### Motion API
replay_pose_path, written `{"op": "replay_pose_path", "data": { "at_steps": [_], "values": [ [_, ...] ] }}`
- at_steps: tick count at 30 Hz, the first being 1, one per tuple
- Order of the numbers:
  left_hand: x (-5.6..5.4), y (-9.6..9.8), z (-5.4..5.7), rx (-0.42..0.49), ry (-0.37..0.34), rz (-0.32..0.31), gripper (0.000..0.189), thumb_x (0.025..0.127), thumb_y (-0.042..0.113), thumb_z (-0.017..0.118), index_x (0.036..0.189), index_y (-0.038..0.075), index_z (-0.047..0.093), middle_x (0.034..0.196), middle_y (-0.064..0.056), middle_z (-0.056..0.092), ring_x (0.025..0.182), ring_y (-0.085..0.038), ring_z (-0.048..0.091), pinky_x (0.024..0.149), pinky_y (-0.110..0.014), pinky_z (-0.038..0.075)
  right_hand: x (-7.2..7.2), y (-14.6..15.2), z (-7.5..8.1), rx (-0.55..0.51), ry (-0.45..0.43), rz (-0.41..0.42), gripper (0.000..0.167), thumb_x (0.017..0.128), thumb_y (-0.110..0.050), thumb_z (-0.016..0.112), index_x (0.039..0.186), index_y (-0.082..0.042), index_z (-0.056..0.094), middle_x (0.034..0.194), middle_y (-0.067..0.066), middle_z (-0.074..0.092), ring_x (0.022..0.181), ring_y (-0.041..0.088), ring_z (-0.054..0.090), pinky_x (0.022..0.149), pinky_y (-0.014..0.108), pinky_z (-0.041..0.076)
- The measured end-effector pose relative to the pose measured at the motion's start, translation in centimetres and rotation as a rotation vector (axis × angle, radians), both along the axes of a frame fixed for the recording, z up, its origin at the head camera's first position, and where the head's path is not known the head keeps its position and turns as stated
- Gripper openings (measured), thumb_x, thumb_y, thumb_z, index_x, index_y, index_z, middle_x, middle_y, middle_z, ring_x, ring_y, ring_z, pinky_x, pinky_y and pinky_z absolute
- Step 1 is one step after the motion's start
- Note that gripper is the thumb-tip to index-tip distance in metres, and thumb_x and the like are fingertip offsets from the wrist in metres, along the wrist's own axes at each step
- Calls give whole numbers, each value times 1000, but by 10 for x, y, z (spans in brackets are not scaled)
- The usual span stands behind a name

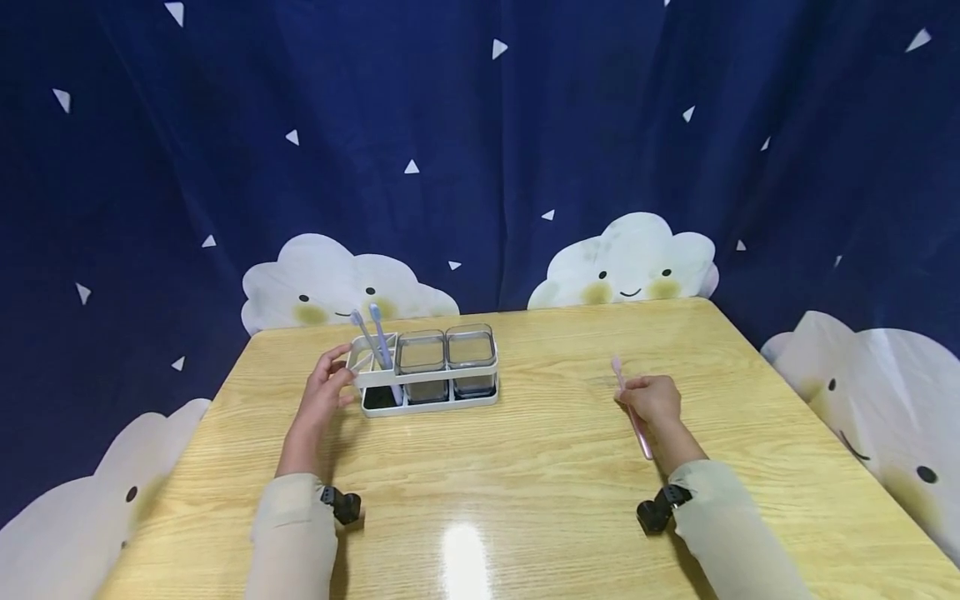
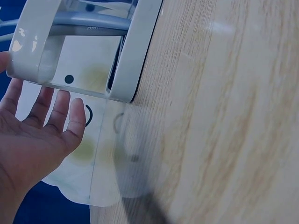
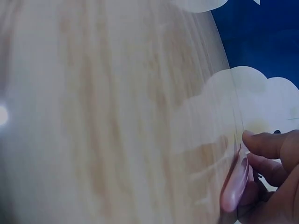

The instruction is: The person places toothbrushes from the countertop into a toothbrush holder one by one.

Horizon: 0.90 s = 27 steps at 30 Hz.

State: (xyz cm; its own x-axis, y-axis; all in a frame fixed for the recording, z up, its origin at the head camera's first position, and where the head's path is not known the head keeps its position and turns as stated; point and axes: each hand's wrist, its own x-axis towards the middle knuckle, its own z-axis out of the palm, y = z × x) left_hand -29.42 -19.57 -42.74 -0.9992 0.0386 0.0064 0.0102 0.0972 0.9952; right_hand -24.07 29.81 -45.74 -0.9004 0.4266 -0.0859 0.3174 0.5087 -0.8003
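Observation:
A white two-tier toothbrush holder (image 1: 420,377) stands on the table left of centre. My left hand (image 1: 324,392) grips its left end, thumb at the front of the upper rail, while the other fingers (image 2: 58,112) lie along its side in the left wrist view. Two toothbrushes lean in its left section, one blue (image 1: 382,337) and one greyish (image 1: 367,335). Two clear square cups fill the other sections, a middle cup (image 1: 427,392) and a right cup (image 1: 474,385). Over on the right, my right hand (image 1: 654,402) pinches a pink toothbrush (image 1: 640,435) around its middle, close over the table; its handle end (image 3: 236,186) faces the right wrist camera.
The light wooden table (image 1: 465,467) ends at the back against a dark blue curtain (image 1: 480,167) printed with clouds and triangles. A black wrist camera (image 1: 347,507) is strapped to the left wrist, another camera (image 1: 655,517) to the right.

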Motion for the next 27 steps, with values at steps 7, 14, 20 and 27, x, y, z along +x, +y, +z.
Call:
{"op": "replay_pose_path", "data": {
  "at_steps": [7, 14, 20, 27],
  "values": [
    [1, 0, 0, 0, 15, -17, 54, 90, 9, 43, 143, 15, 33, 125, -14, 38, 98, -15, 47, 87, -51, 40, -2, -2, 0, 60, -57, 11, 29, 77, -11, 73, 98, 7, 66, 91, 22, 62, 72, 27, 56, 53, 30, 48],
    [-3, -2, -1, -12, 21, -2, 54, 88, 9, 43, 142, 14, 35, 122, -14, 40, 95, -14, 48, 85, -49, 42, -4, -2, 4, 28, -80, 15, 26, 79, -11, 71, 99, 5, 66, 91, 20, 61, 74, 26, 54, 54, 29, 46],
    [-3, 1, 0, -6, 34, -2, 54, 87, 9, 44, 141, 14, 36, 120, -13, 40, 95, -16, 47, 85, -51, 41, -3, -2, 11, 9, -68, 1, 27, 77, -10, 72, 98, 6, 66, 94, 20, 61, 79, 28, 53, 57, 30, 45],
    [-1, 1, -1, -6, 23, 6, 53, 88, 9, 43, 141, 14, 36, 120, -14, 40, 95, -16, 47, 85, -49, 42, -3, -9, 21, -103, -3, -41, 30, 79, -8, 69, 105, 6, 65, 92, 14, 63, 77, 21, 54, 60, 26, 45]
  ]
}}
